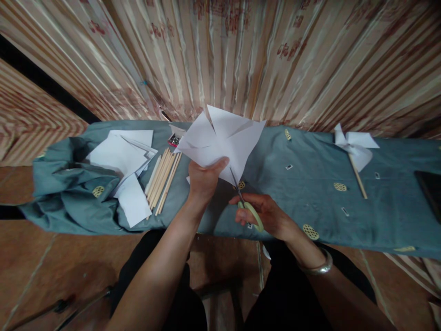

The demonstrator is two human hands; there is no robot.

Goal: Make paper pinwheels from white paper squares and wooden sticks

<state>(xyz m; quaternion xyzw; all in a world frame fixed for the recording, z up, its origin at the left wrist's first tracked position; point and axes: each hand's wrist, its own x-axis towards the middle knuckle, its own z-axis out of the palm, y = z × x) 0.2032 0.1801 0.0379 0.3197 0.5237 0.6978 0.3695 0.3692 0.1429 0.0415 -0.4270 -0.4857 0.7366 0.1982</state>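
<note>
My left hand [204, 179] grips a square white sheet of paper [223, 140] by its near edge, thumb on top. Slits run from several of the sheet's corners toward its middle. My right hand [260, 212] is closed around the pale green handles of a pair of scissors [253, 215]. The scissor blades meet the paper's near corner, just right of my left thumb. The paper is held up above the cloth-covered table.
A blue-green cloth [292, 184] covers the table. To the left lie loose white papers [119, 154], several wooden sticks [164, 177] and a small box of metal pins [174, 139]. A paper pinwheel [353, 147] on a stick lies at right, near a dark object [429, 188]. A curtain [234, 59] hangs behind.
</note>
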